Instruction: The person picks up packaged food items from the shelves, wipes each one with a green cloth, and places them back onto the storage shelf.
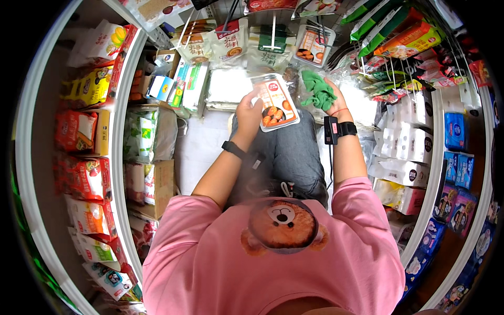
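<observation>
My left hand (249, 115) grips the left edge of a flat, clear-rimmed plastic food pack (280, 103). Its orange and white front, printed with round orange food pieces, faces up above my knees. A crumpled green cloth (317, 91) is in my right hand (337, 99), a short way right of the pack. The cloth hides part of those fingers. Just beyond the pack, a similar food pack (314, 45) hangs from a metal hook among several seasoning pouches (227, 41).
Shelves of bagged goods (84, 173) line my left side. White paper-roll packs (405, 138) are stacked at my right, below hanging packets (397, 76). White flat stacks (226, 88) and upright boxes (193, 86) stand ahead, near projecting metal hooks (273, 33).
</observation>
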The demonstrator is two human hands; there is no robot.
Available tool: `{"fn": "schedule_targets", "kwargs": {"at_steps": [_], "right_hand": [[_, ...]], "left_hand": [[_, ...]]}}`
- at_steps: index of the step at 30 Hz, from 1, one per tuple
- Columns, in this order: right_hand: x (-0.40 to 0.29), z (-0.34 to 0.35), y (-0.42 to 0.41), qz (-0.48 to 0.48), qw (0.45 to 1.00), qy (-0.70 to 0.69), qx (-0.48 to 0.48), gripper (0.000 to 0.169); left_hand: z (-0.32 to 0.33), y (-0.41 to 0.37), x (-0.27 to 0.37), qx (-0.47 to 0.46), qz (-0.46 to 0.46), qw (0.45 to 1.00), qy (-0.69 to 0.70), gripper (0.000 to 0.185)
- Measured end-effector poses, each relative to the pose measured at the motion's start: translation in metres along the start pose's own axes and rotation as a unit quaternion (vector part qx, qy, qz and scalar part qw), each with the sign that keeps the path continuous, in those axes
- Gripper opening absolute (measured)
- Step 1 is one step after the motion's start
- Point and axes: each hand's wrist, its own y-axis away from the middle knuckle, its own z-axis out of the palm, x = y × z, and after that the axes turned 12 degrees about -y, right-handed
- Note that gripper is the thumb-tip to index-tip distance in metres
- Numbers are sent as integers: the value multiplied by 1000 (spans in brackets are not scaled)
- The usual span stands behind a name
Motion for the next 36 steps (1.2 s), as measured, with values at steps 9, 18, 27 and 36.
{"fn": "schedule_targets", "kwargs": {"at_steps": [9, 18, 27, 36], "right_hand": [[19, 52, 87, -56, 994, 97, 3, 39], [40, 46, 105, -138, 946, 292, 13, 48], [37, 52, 114, -463, 796, 386, 57, 46], [71, 84, 123, -359, 669, 624, -186, 26]], "left_hand": [[-1, 12, 10, -62, 19, 998, 18, 38], [23, 57, 79, -169, 63, 978, 101, 51], [16, 61, 80, -251, -18, 968, -10, 36], [15, 45, 84, -196, -77, 976, 50, 38]]}}
